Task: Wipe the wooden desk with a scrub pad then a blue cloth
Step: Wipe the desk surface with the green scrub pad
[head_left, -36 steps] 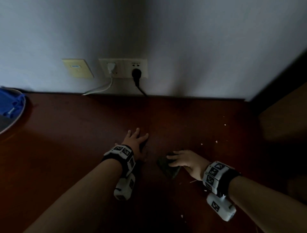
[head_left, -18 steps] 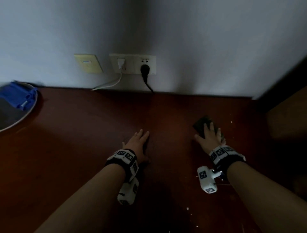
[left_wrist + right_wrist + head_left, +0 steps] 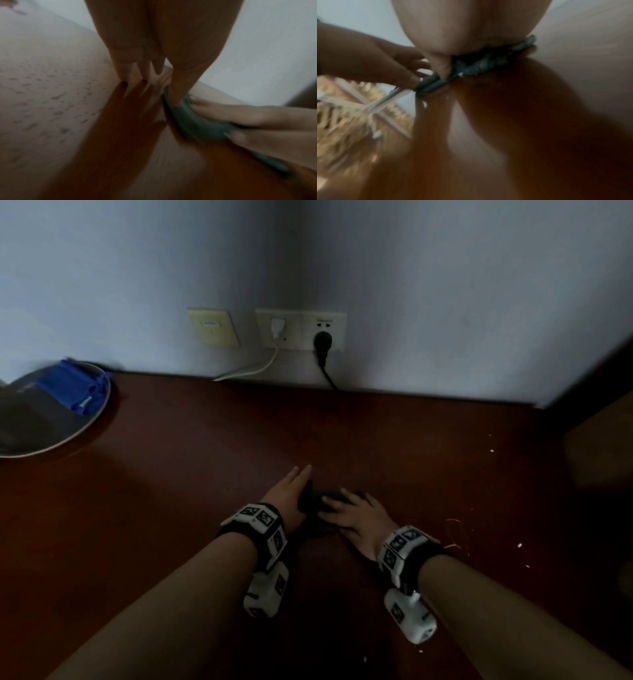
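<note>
The dark red wooden desk [image 3: 164, 508] fills the head view. My left hand [image 3: 294, 484] lies flat on it, fingers straight and pointing at the wall. Just right of it, my right hand [image 3: 346, 508] presses spread fingers on the dark green scrub pad [image 3: 313, 501]. In the left wrist view the scrub pad [image 3: 190, 120] touches the thumb of my left hand [image 3: 147, 70], with the fingers [image 3: 257, 119] of the right hand lying over it. The right wrist view shows the pad [image 3: 488, 63] under my palm. The blue cloth [image 3: 70, 386] lies crumpled in a plate [image 3: 68, 440] at far left.
White crumbs [image 3: 492, 450] dot the desk's right side, with more [image 3: 519, 545] near my right wrist. Wall sockets [image 3: 301, 330] hold a white and a black plug, cables dropping behind the desk. A dark piece of furniture [image 3: 603, 460] borders the right edge.
My right hand swept the scrub pad out to the far right and has slid it back left against the left hand. The left hand has stayed flat in place.
</note>
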`<state>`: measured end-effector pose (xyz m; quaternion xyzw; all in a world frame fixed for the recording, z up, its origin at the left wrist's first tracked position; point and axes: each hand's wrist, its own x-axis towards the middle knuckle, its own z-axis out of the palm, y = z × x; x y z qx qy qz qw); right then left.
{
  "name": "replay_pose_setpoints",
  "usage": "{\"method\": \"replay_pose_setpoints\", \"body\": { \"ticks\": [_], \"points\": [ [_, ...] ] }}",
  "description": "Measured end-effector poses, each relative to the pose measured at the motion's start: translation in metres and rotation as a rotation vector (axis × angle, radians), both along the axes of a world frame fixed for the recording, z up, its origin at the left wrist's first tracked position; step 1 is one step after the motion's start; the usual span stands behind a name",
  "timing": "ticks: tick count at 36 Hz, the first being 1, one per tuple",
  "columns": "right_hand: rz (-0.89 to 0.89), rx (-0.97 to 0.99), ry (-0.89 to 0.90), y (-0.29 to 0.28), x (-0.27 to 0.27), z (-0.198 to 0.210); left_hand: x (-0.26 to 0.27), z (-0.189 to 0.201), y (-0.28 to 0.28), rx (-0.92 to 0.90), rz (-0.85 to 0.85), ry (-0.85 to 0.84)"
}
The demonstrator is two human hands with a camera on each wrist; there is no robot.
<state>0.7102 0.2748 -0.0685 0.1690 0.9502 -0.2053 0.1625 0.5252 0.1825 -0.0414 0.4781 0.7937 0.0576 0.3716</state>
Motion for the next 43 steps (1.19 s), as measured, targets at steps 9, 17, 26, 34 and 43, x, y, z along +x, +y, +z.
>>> {"method": "replay_pose_setpoints", "body": {
  "ticks": [9, 17, 26, 34, 43],
  "points": [
    [-0.039, -0.283, 0.103, 0.006, 0.081, 0.005, 0.03, 0.001, 0.001, -0.222, -0.192, 0.107],
    [-0.891, -0.577, 0.487, 0.055, 0.099, 0.04, 0.043, -0.005, 0.0, -0.253, -0.187, 0.132],
    [-1.244, -0.107, 0.426, 0.053, 0.126, 0.005, 0.044, -0.007, -0.006, -0.223, -0.143, 0.143],
    [-1.247, -0.07, -0.052, 0.021, 0.096, -0.003, 0.044, -0.01, -0.02, -0.218, -0.083, 0.132],
    [-0.883, -0.055, -0.09, -0.001, 0.055, 0.002, 0.039, -0.009, -0.039, -0.205, -0.109, 0.121]
  ]
}}
